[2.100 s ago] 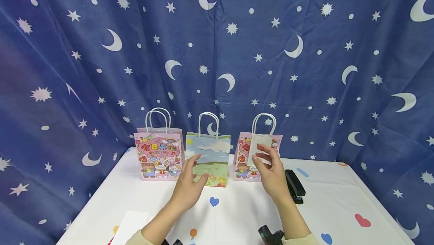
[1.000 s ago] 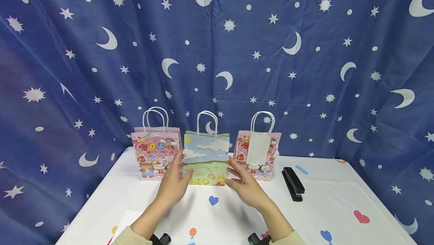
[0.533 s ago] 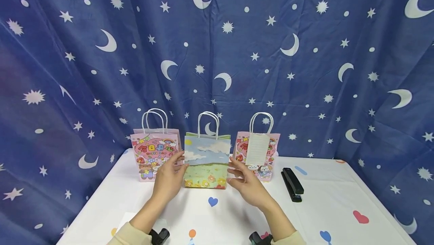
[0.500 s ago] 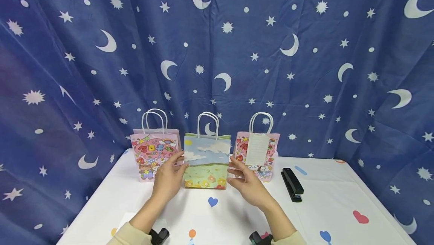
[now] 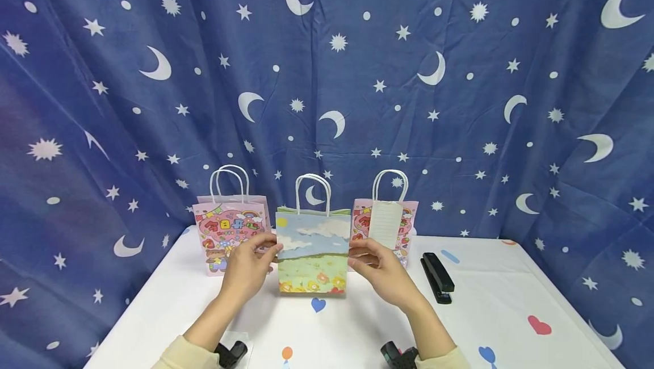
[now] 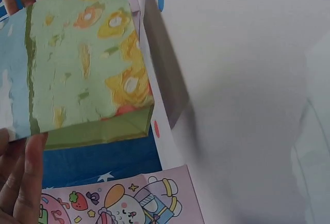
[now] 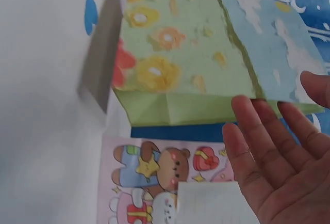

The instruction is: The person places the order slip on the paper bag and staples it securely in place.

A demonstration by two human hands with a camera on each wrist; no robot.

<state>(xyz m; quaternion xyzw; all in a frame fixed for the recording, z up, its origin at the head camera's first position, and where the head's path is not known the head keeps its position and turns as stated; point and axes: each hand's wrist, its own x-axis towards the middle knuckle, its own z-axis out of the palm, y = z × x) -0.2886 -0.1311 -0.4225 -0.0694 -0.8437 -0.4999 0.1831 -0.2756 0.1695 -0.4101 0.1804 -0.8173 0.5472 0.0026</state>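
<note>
A paper gift bag [image 5: 313,258] with a painted sky and flower meadow stands upright between both hands, its white twisted handles up. My left hand [image 5: 246,269] holds its left side edge, thumb toward the front. On the opposite edge, my right hand [image 5: 385,275] grips it the same way. In the left wrist view, the fingers [image 6: 32,164] lie along the bag's green side panel. The right wrist view has the thumb [image 7: 315,85] by the front face and the fingers against the side panel. A shadow falls on the table just in front of the bag.
Pink cartoon gift bags stand behind on either side, one at left [image 5: 232,224] and one at right [image 5: 361,216]. A lined paper slip [image 5: 385,224] covers part of the right one. A black stapler [image 5: 437,278] lies farther right. White paper [image 5: 237,337] lies near the left wrist.
My right hand has left the lined slip on the right pink bag. Both hands have taken the meadow bag by its sides and brought it slightly toward me.
</note>
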